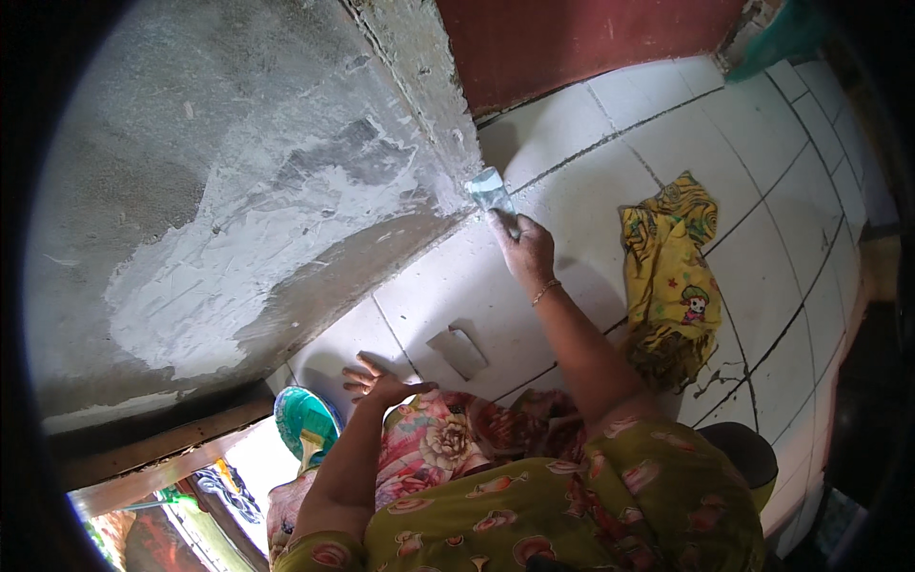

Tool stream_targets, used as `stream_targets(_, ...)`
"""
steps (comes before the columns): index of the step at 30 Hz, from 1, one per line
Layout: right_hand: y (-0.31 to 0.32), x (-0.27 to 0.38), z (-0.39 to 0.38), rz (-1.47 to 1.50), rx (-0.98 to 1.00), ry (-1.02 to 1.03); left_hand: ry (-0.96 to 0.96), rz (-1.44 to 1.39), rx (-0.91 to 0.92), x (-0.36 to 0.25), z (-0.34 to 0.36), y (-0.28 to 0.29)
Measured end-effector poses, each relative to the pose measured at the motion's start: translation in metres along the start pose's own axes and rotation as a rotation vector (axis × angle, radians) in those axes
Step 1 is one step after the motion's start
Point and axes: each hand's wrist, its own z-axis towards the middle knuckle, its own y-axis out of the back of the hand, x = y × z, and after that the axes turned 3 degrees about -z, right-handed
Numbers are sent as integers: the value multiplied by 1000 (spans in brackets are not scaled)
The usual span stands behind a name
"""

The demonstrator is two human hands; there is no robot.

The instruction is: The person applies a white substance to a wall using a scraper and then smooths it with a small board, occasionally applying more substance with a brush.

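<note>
My right hand point(520, 243) grips a flat, pale scraper point(490, 191), its blade at the lower corner of the grey wall point(143, 191) where it meets the tiles. A rough patch of white plaster point(181, 296) covers part of that wall's lower area. My left hand point(376, 381) rests with fingers spread on the white tiled floor point(324, 348). Just left of it is a teal tub point(305, 415) with a handled tool point(311, 442) in it. A grey flat scrap point(457, 351) lies on the tiles between my hands.
A crumpled yellow patterned cloth point(667, 267) lies on the tiles to the right. A red wall point(581, 48) stands ahead. At the lower left is a bright opening with a wooden edge point(162, 443) and assorted items beyond it. A dark rounded object point(739, 448) is beside me at the right.
</note>
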Motion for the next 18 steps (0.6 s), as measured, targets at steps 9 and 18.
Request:
stream_targets(9,-31,-21,4,29,-7,-31,10,-7,0,-4,1,4)
stream_targets(18,-4,0,11,-14,5,29,11,-17,15,-4,0,3)
